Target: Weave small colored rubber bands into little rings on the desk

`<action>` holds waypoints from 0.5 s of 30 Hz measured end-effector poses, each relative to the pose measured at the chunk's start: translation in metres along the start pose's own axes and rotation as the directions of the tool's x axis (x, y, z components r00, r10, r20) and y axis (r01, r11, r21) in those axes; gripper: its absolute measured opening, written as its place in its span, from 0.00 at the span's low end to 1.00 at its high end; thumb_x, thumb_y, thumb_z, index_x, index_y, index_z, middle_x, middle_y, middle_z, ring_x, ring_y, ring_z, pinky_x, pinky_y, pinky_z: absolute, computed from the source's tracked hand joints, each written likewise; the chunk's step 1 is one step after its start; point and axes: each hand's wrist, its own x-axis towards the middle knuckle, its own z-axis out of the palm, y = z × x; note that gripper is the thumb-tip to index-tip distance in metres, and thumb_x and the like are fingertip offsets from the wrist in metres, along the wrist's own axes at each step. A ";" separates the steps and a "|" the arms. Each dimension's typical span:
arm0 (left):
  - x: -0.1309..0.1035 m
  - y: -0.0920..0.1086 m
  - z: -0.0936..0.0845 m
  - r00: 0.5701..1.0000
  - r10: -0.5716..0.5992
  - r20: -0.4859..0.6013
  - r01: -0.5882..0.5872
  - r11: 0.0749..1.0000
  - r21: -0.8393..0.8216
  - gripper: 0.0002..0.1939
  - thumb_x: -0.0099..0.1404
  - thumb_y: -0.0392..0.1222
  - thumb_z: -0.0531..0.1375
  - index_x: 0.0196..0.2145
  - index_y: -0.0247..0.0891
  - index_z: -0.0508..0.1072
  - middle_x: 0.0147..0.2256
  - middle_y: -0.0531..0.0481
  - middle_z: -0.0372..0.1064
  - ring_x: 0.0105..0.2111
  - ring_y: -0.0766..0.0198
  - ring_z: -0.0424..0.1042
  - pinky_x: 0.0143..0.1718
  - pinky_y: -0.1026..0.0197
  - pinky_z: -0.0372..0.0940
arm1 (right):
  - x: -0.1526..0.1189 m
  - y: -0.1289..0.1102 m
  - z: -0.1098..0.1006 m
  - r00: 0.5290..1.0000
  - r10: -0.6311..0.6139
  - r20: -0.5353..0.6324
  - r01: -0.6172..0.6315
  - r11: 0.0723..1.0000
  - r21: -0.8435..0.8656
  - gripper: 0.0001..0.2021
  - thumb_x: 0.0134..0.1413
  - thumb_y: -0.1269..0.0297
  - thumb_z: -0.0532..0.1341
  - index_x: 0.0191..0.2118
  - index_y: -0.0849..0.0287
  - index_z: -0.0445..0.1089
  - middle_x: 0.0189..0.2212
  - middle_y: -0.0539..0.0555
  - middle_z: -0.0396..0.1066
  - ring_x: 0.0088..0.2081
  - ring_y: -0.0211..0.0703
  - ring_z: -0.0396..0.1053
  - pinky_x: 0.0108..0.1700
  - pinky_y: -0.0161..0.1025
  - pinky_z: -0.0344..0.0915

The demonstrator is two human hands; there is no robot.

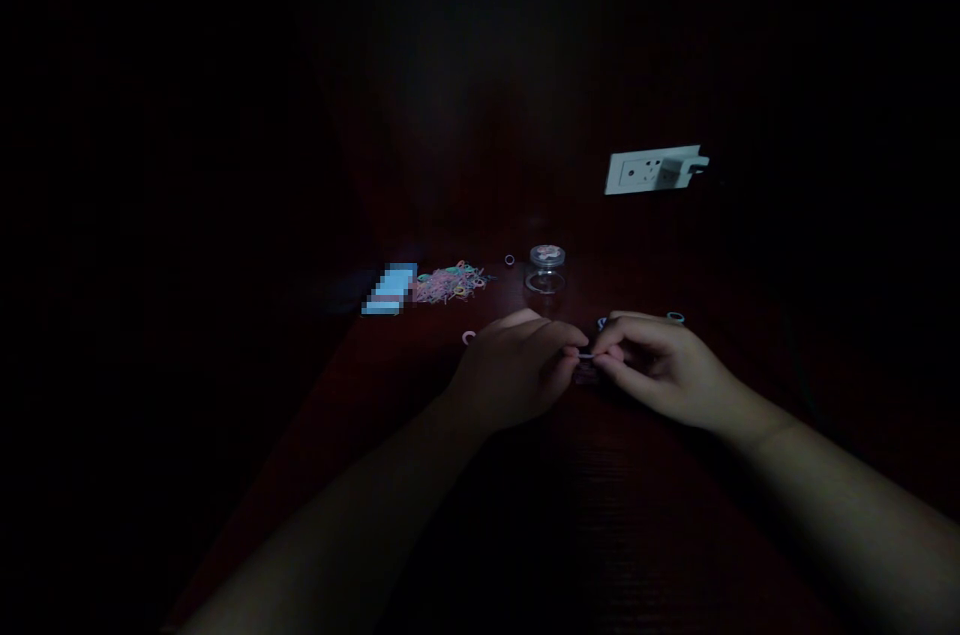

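Observation:
My left hand (517, 365) and my right hand (667, 365) meet over the dark red table. Between their pinched fingertips a small pale elastic hair tie (586, 356) is stretched, one end in each hand. Around them lie single hair ties: a pink hair tie (469, 338) beside my left hand, a light blue hair tie (676, 317) behind my right hand, and a dark blue one (601, 323) partly hidden by its fingers. Farther back is a heaped pile of multicoloured hair ties (450, 283).
A lit phone (390, 289) lies left of the pile. A clear round jar (544, 281) with a patterned lid (547, 253) stands behind my hands. One more small hair tie (509, 259) lies near it. A white wall socket (652, 170) holds a plug. Surroundings are very dark.

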 end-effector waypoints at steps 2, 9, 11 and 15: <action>0.000 0.000 0.000 1.000 0.002 -0.006 -0.002 1.000 0.005 0.07 0.66 0.38 0.57 0.42 0.41 0.72 0.37 0.54 0.76 0.35 0.64 0.71 0.38 0.59 0.66 | 0.000 -0.001 0.000 1.000 0.005 0.001 -0.005 1.000 0.007 0.04 0.59 0.67 0.61 0.33 0.60 0.71 0.24 0.49 0.63 0.26 0.37 0.63 0.30 0.35 0.60; 0.000 0.000 0.000 1.000 0.000 -0.005 0.000 1.000 0.027 0.10 0.65 0.37 0.57 0.45 0.42 0.71 0.36 0.54 0.77 0.34 0.64 0.70 0.35 0.61 0.66 | -0.001 -0.004 0.004 1.000 0.017 -0.015 -0.016 0.999 0.031 0.05 0.59 0.66 0.61 0.33 0.59 0.71 0.24 0.48 0.61 0.26 0.36 0.61 0.29 0.34 0.59; -0.001 -0.001 0.000 1.000 -0.019 0.018 0.019 0.999 0.028 0.11 0.65 0.37 0.57 0.45 0.42 0.71 0.35 0.54 0.76 0.34 0.64 0.70 0.36 0.60 0.66 | 0.000 -0.004 0.004 1.000 0.022 -0.014 -0.022 0.999 0.038 0.05 0.59 0.66 0.61 0.33 0.59 0.71 0.23 0.48 0.61 0.25 0.36 0.61 0.29 0.34 0.59; 0.000 0.000 0.001 0.996 -0.061 0.067 0.061 0.998 0.011 0.14 0.63 0.36 0.58 0.47 0.42 0.70 0.33 0.54 0.76 0.36 0.62 0.70 0.38 0.58 0.66 | 0.000 -0.005 0.003 1.000 0.026 -0.013 -0.025 0.999 0.044 0.05 0.59 0.66 0.61 0.32 0.59 0.71 0.24 0.48 0.62 0.25 0.36 0.61 0.29 0.35 0.59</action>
